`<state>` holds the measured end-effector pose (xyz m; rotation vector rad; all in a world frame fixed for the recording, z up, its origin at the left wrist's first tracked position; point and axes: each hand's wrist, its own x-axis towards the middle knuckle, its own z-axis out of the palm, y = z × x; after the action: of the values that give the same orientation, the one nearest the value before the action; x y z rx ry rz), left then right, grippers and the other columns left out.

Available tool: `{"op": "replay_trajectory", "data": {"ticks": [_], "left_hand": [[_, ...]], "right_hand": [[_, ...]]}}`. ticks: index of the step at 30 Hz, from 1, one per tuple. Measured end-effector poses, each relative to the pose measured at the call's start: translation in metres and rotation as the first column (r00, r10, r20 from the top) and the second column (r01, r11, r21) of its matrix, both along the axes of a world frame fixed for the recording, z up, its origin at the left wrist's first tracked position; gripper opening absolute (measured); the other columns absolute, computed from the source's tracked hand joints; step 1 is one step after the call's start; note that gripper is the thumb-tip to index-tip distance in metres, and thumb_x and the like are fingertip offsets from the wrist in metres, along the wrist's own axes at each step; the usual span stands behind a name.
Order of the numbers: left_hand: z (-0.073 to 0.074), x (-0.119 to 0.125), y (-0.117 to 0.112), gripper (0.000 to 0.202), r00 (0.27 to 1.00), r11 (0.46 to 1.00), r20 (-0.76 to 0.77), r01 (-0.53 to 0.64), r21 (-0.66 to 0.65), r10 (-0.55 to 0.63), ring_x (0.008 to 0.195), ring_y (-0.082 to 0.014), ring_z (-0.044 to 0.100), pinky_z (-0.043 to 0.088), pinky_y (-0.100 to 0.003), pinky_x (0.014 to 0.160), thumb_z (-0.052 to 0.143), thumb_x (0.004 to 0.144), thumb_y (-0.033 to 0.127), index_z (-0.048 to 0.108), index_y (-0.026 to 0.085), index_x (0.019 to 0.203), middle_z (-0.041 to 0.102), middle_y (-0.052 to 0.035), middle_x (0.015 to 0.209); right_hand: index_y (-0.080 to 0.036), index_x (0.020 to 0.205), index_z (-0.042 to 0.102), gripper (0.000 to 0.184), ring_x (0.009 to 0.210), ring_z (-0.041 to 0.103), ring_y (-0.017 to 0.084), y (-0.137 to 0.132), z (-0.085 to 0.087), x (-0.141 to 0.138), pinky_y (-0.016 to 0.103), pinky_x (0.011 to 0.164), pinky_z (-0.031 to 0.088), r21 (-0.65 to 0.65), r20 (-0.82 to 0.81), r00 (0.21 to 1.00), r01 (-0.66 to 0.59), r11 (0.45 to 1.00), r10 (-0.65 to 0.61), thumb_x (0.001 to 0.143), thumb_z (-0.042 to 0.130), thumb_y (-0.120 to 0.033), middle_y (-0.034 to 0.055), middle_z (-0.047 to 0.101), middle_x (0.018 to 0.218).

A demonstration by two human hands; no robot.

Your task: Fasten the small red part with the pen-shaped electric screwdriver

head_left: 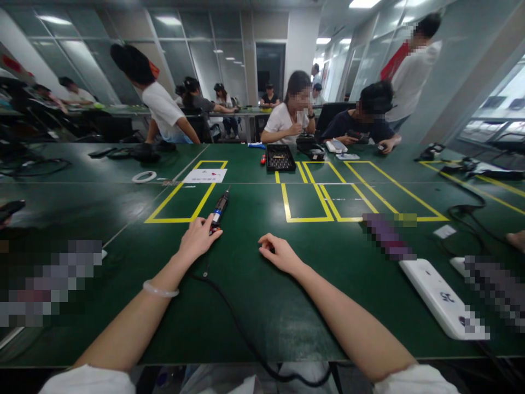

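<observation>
My left hand (199,236) lies on the near end of a dark electric screwdriver (221,206), fingers and thumb around its lower body. The tool's thin bit points away from me, and a blue and white band shows on its body. A black cable (229,309) runs from near that hand over the table's front edge. On the green table (246,262), to the right of the tool, my right hand (279,253) rests with loosely curled fingers. Its thumb and forefinger are apart, and I see nothing between them.
Yellow tape outlines (309,219) mark the table. A paper sheet (206,175) lies ahead on the left. Farther back stands a black tray (280,158) with small parts, beside a red object (263,159). A white power bank (441,298) lies at right. Several people sit or stand beyond.
</observation>
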<state>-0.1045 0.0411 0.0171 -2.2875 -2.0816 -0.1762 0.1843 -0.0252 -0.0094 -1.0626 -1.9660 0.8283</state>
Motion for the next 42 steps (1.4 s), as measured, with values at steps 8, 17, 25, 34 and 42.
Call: {"op": "replay_trajectory", "data": {"ticks": [8,17,25,34,42], "left_hand": [[0.006,-0.088,0.029,0.068,0.965,0.964,-0.006,-0.262,-0.044,0.262,0.114,-0.0395,0.049,0.047,-0.048,0.083,0.034,0.087,0.065,0.04,0.023,0.14,0.046,-0.0202,0.131],[-0.002,-0.121,0.022,0.051,0.938,0.922,-0.03,-0.333,0.198,0.345,0.111,-0.0382,0.05,0.045,-0.046,0.082,0.045,0.09,0.046,0.048,0.016,0.131,0.048,-0.0206,0.128],[0.004,-0.106,0.018,0.04,0.924,0.9,-0.012,-0.37,0.231,0.383,0.102,-0.0363,0.056,0.048,-0.045,0.076,0.04,0.091,0.042,0.059,0.014,0.11,0.056,-0.021,0.115],[0.022,-0.031,0.003,0.039,0.876,0.996,0.479,0.007,0.089,-0.049,0.093,-0.0226,0.064,0.048,-0.033,0.085,0.047,0.088,0.046,0.064,0.018,0.109,0.07,-0.0067,0.1],[0.018,0.077,-0.054,0.034,0.554,0.84,0.821,0.505,-0.198,-0.139,0.081,-0.0183,0.066,0.049,-0.03,0.073,0.064,0.079,0.041,0.061,0.017,0.103,0.07,-0.0058,0.089]], "right_hand": [[-0.018,0.099,0.058,0.013,0.072,0.059,0.013,0.0,0.001,0.0,0.025,0.071,0.046,-0.004,0.002,1.0,0.005,1.0,-0.005,0.087,0.056,-0.02,0.0001,0.063,0.08],[-0.019,0.1,0.059,0.014,0.071,0.058,0.013,0.002,-0.004,0.0,0.025,0.071,0.045,0.008,0.024,1.0,-0.002,1.0,0.002,0.087,0.056,-0.02,-0.0003,0.062,0.079],[-0.018,0.101,0.059,0.014,0.072,0.058,0.012,0.002,-0.003,0.0,0.025,0.071,0.045,0.009,0.042,0.999,-0.003,1.0,0.002,0.087,0.055,-0.02,-0.0001,0.063,0.08],[-0.019,0.101,0.058,0.014,0.072,0.058,0.013,0.003,-0.003,0.001,0.026,0.073,0.046,-0.002,0.022,1.0,-0.007,1.0,0.007,0.087,0.056,-0.021,0.0,0.062,0.081],[-0.018,0.111,0.054,0.027,0.071,0.058,0.011,-0.004,0.002,-0.002,0.025,0.073,0.049,-0.05,-0.116,0.987,-0.119,0.992,0.113,0.085,0.061,-0.024,-0.0003,0.063,0.084]]}}
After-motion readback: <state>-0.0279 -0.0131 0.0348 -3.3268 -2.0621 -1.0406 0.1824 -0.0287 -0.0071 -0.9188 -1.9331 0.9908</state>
